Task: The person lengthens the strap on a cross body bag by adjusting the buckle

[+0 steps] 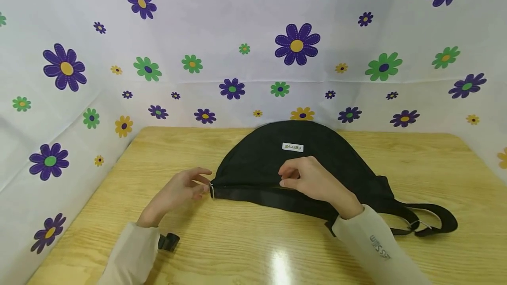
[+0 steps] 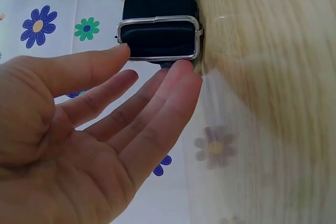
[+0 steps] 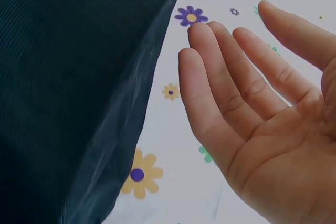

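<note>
A black half-moon shoulder bag (image 1: 253,157) lies on the table, its small white label (image 1: 292,147) upside down in the head view. Along its near side runs a black strap (image 1: 257,196) with a metal slider buckle (image 2: 157,59) at the left end. My left hand (image 1: 180,192) is at that buckle, thumb tip at its corner and the other fingertips just below the frame, fingers slightly bent. Over the middle of the bag hovers my right hand (image 1: 314,181), fingers loosely bent and holding nothing. The right wrist view shows its palm beside the bag's dark fabric (image 3: 79,77).
The wooden table (image 1: 222,250) stands against a white cloth backdrop (image 1: 245,21) printed with flowers. At the right, a strap loop (image 1: 449,221) with a metal ring (image 1: 414,224) trails from the bag. A small black device (image 1: 170,242) sits at the left sleeve cuff.
</note>
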The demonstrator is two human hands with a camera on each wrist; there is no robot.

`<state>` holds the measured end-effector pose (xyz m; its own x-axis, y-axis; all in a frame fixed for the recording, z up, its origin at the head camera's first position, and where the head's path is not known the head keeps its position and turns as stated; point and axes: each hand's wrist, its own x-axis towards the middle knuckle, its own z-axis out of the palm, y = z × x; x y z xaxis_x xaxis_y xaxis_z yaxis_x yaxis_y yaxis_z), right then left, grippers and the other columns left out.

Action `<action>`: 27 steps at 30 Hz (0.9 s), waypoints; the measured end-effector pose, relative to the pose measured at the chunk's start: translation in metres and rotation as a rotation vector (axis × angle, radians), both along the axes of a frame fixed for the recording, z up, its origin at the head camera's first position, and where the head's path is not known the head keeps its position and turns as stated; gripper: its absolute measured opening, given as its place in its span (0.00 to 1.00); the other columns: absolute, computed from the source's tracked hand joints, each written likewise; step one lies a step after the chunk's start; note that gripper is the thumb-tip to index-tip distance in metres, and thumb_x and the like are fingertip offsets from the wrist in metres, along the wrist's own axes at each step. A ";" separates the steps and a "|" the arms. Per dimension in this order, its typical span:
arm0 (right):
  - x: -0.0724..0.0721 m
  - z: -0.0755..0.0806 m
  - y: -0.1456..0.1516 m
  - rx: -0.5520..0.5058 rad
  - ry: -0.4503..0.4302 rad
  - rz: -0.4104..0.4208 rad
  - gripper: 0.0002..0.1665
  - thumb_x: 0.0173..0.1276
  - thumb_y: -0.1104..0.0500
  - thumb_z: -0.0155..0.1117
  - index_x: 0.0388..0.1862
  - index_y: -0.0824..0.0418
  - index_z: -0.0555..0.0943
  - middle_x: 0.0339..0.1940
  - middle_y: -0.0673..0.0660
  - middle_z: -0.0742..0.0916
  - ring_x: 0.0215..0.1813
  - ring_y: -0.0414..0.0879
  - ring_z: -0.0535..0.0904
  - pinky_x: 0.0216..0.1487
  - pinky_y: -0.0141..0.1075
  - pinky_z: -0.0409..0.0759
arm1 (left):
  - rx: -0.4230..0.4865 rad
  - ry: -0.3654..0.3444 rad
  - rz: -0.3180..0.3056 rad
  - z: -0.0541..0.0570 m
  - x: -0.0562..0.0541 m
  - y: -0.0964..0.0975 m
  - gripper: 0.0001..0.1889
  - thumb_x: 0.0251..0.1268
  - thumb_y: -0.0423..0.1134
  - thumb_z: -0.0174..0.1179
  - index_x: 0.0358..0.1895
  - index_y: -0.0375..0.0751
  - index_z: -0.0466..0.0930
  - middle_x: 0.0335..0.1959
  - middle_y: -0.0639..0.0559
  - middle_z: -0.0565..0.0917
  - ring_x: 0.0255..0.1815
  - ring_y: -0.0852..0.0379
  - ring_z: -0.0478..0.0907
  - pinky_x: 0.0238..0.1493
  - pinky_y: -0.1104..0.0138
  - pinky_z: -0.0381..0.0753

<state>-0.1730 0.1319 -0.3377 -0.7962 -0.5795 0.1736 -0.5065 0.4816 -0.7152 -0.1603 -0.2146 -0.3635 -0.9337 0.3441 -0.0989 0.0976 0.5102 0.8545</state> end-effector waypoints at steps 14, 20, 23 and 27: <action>-0.011 -0.008 -0.019 -0.031 -0.244 0.040 0.09 0.70 0.68 0.66 0.46 0.73 0.84 0.34 0.55 0.88 0.34 0.46 0.82 0.36 0.37 0.82 | 0.048 -0.098 -0.019 0.000 -0.002 -0.001 0.23 0.73 0.29 0.59 0.67 0.22 0.69 0.47 0.37 0.83 0.44 0.47 0.84 0.46 0.54 0.85; -0.015 -0.010 -0.023 -0.019 -0.293 0.052 0.09 0.71 0.68 0.65 0.46 0.73 0.84 0.34 0.55 0.88 0.32 0.46 0.82 0.37 0.37 0.83 | 0.040 -0.114 -0.018 0.000 -0.004 -0.001 0.24 0.73 0.30 0.60 0.67 0.22 0.69 0.45 0.39 0.83 0.42 0.49 0.84 0.45 0.56 0.85; -0.016 -0.011 -0.026 -0.011 -0.299 0.058 0.08 0.70 0.67 0.65 0.45 0.72 0.84 0.36 0.55 0.88 0.32 0.45 0.82 0.36 0.36 0.83 | 0.037 -0.123 -0.015 0.000 -0.004 -0.002 0.25 0.72 0.31 0.61 0.67 0.22 0.69 0.44 0.40 0.83 0.41 0.49 0.84 0.45 0.56 0.85; -0.017 -0.012 -0.031 -0.001 -0.298 0.055 0.08 0.71 0.67 0.65 0.44 0.71 0.85 0.34 0.54 0.88 0.31 0.44 0.81 0.35 0.36 0.82 | 0.037 -0.145 -0.010 0.001 -0.005 -0.002 0.26 0.72 0.32 0.63 0.67 0.23 0.69 0.45 0.40 0.82 0.41 0.49 0.84 0.46 0.56 0.85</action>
<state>-0.1901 0.1012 -0.3495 -0.7793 -0.6235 -0.0626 -0.2995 0.4584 -0.8368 -0.1650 -0.2162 -0.3626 -0.9071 0.3594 -0.2191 -0.0229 0.4776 0.8783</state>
